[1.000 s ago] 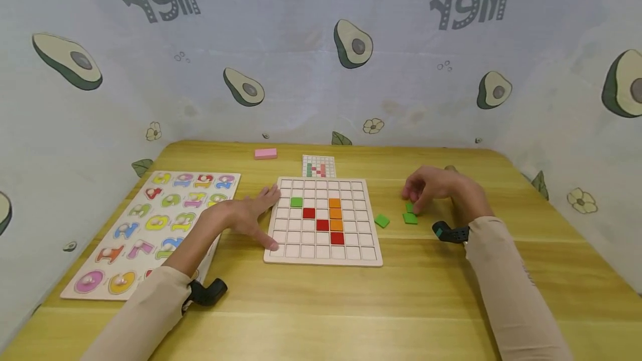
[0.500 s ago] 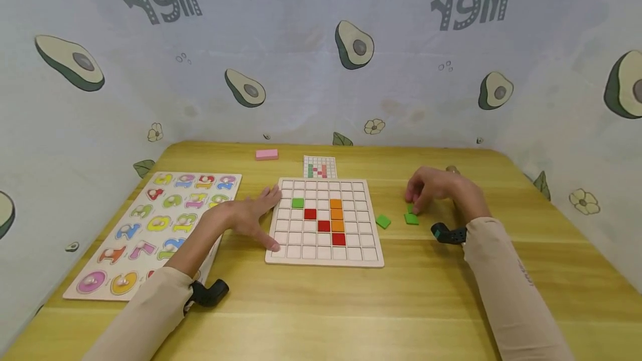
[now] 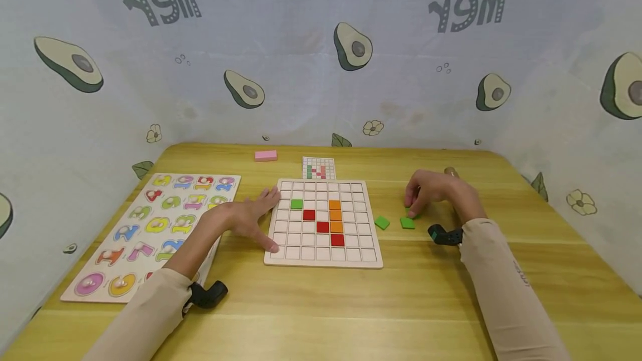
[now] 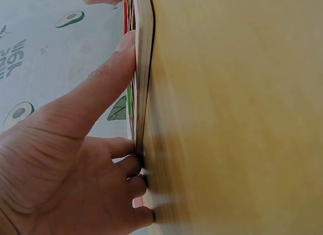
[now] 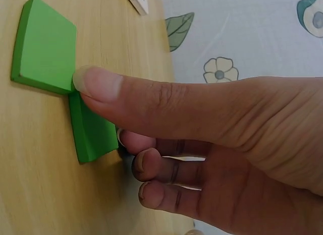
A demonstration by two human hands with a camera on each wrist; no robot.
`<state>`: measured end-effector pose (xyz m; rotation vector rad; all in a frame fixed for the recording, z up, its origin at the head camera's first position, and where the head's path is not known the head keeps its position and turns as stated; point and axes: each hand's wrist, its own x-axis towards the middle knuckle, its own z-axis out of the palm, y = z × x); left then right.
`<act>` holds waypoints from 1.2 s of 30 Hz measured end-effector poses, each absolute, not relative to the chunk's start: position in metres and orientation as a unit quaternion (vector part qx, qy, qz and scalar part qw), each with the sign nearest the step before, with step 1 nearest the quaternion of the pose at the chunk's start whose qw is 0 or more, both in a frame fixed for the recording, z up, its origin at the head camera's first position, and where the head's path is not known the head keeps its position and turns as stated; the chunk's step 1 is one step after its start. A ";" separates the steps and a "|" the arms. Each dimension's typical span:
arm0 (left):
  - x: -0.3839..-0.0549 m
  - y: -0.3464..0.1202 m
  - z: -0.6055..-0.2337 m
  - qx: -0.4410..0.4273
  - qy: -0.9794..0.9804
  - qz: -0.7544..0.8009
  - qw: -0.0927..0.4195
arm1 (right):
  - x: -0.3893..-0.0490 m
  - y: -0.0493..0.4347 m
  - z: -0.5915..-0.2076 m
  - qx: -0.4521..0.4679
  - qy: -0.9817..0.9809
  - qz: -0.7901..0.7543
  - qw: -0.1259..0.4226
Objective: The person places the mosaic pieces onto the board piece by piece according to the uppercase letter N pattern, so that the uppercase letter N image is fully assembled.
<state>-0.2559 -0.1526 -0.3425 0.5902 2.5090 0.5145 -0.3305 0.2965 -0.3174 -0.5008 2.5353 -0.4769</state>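
My left hand [image 3: 246, 217] rests on the left edge of a white grid board [image 3: 323, 264], thumb on its near left corner and fingers spread farther up. On the board sit one green tile [image 3: 296, 204], several red tiles [image 3: 323, 227] and several orange tiles [image 3: 335, 215]. To the right, my right hand [image 3: 433, 189] pinches a green tile [image 5: 96, 129] between thumb and fingers, low over the table; the hand partly hides it. A second green tile [image 5: 48, 45] lies flat just beside the thumb. Between hand and board lies another green tile [image 3: 382, 223], turned askew.
A small pattern card [image 3: 318, 167] lies behind the board, and a pink block [image 3: 266, 156] stands back left. A number puzzle board [image 3: 125, 269] fills the table's left side. Behind my right wrist lies a brown wooden piece [image 3: 451, 172], partly hidden.
My right hand has shifted slightly nearer with the pinched green tile, and the flat green tile by the thumb has slid a little nearer and left. The left hand stays in place.
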 end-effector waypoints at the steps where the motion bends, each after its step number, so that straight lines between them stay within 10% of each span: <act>1: -0.255 -0.153 -0.342 0.217 0.923 0.191 0.254 | -0.331 0.296 -0.317 -0.187 0.932 -0.177 0.256; 36: -0.254 -0.154 -0.343 0.211 0.927 0.182 0.249 | -0.329 0.288 -0.314 -0.191 0.940 -0.125 0.254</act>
